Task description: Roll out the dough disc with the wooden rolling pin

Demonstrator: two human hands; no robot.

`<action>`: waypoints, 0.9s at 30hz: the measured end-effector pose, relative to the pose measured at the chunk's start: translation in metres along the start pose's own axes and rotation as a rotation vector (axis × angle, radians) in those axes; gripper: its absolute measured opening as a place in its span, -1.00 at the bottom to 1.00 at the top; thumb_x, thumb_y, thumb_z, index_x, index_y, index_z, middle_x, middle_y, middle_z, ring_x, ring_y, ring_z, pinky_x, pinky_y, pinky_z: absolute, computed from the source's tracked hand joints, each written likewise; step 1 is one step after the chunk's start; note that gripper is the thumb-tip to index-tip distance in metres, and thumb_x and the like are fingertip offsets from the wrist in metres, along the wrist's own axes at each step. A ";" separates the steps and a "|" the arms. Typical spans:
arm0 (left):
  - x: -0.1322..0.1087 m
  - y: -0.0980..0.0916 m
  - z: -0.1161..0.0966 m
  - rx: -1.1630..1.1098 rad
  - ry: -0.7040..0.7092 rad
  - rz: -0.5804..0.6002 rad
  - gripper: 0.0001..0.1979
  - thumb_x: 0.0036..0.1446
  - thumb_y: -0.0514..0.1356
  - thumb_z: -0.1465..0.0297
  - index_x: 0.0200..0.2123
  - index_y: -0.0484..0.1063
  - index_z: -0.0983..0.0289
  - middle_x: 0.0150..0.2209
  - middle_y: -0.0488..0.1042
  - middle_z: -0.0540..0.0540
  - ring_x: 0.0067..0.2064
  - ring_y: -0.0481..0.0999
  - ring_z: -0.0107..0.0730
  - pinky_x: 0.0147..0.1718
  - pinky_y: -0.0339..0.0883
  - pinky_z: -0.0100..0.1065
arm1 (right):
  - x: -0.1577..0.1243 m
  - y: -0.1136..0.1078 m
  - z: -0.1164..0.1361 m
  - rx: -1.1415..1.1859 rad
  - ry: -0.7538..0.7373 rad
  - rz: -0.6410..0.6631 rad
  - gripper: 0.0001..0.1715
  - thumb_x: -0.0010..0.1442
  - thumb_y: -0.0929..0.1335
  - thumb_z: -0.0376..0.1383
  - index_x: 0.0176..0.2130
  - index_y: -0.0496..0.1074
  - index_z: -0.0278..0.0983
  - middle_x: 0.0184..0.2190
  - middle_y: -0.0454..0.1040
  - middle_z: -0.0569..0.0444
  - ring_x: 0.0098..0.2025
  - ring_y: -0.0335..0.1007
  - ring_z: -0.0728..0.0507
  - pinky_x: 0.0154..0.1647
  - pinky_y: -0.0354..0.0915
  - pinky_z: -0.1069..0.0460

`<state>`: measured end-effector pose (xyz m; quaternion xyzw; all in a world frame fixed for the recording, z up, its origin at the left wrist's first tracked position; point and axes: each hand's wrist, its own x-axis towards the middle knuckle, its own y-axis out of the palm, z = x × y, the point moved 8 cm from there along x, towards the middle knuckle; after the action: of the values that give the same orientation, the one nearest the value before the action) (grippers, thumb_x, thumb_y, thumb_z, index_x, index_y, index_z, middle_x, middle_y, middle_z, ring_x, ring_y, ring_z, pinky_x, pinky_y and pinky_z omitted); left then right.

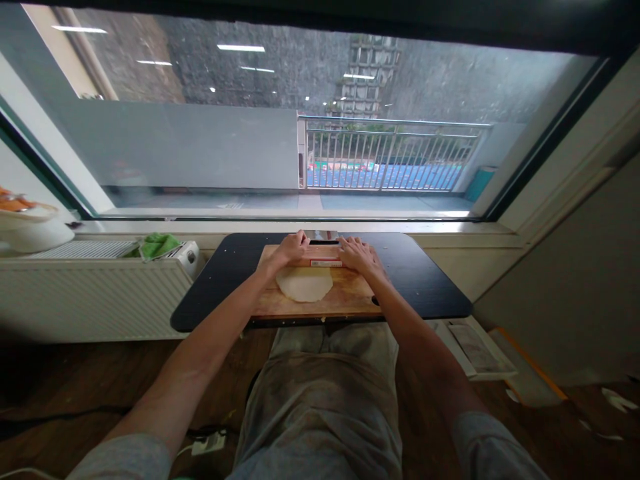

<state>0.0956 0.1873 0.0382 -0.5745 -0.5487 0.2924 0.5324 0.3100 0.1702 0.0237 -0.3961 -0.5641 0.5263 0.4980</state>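
Observation:
A wooden rolling pin (320,252) with a red-and-white label lies across the far part of a wooden board (350,293). My left hand (294,247) is closed around the pin's left end. On its right end rests my right hand (358,253), fingers together over the wood. A thin, flat, pale sheet of dough (305,285) lies on the board, just on the near side of the pin; the pin seems to cover its far edge.
The board is on a black tabletop (420,287) below a large window. Behind the pin is a small flat object (323,235). At left, a green cloth (159,246) lies on a white radiator (100,293), beside a white container (35,227).

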 end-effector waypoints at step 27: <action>-0.073 -0.006 -0.040 0.263 0.052 0.190 -0.46 0.52 -0.01 0.21 -0.04 0.76 0.31 0.01 0.74 0.39 0.01 0.74 0.01 -0.04 0.52 -0.21 | -0.019 -0.011 0.014 -0.049 -0.081 -0.015 -0.42 0.57 0.13 -0.26 0.38 0.47 -0.08 0.34 0.54 -0.05 0.34 0.36 -0.30 0.35 0.24 -0.14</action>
<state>0.1141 0.1056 0.0358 -0.5565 -0.4347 0.3959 0.5870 0.3010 0.1474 0.0320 -0.3821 -0.5997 0.5241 0.4687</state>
